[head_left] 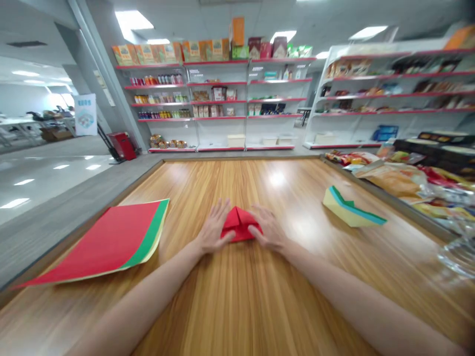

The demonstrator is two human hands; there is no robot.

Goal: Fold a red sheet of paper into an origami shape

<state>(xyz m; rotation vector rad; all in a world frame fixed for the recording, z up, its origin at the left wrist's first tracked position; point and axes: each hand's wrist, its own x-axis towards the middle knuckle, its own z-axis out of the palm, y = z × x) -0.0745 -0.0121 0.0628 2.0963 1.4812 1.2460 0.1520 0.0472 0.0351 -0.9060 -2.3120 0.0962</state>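
A folded red paper [239,223], shaped like a small peaked triangle, lies on the wooden table [237,296] in front of me. My left hand [213,230] rests flat against its left side, fingers spread and stretched forward. My right hand [267,229] presses on its right side, fingers extended, thumb on the paper's lower edge. Both hands touch the paper from either side; neither lifts it.
A stack of red, green and yellow paper sheets [111,242] lies at the left of the table. A folded yellow and teal paper piece [351,208] sits at the right. Snack packets [404,183] fill a counter at the right edge. Store shelves [222,99] stand behind.
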